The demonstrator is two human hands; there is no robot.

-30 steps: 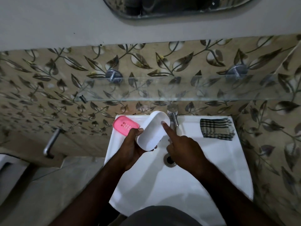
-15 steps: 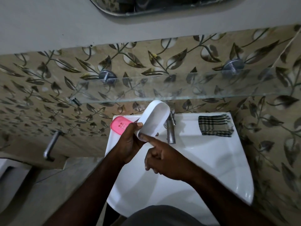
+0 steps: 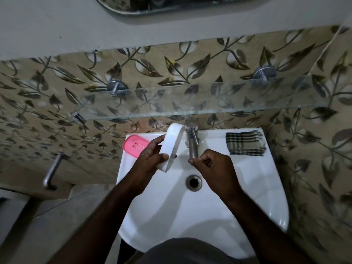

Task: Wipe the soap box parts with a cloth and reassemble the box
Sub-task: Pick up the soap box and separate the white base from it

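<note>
My left hand (image 3: 152, 157) grips the white oval soap box shell (image 3: 172, 147), held tilted on edge over the left of the basin. The pink slotted soap box tray (image 3: 134, 146) lies on the sink's back left corner, partly hidden by my left hand. A folded checked cloth (image 3: 244, 142) rests on the back right of the sink rim. My right hand (image 3: 211, 168) hovers under the tap spout with its fingers curled and nothing in it, apart from the white shell.
A white corner sink (image 3: 257, 187) with a drain (image 3: 194, 182) lies below. A chrome tap (image 3: 192, 139) stands at the back centre. A glass shelf (image 3: 200, 101) juts out above it. Leaf-patterned tiles cover both walls; a metal handle (image 3: 52, 171) is at the left.
My right hand has left the white shell's edge and moved right, curling under the tap spout. The left hand keeps hold of the shell, now turned more on edge.
</note>
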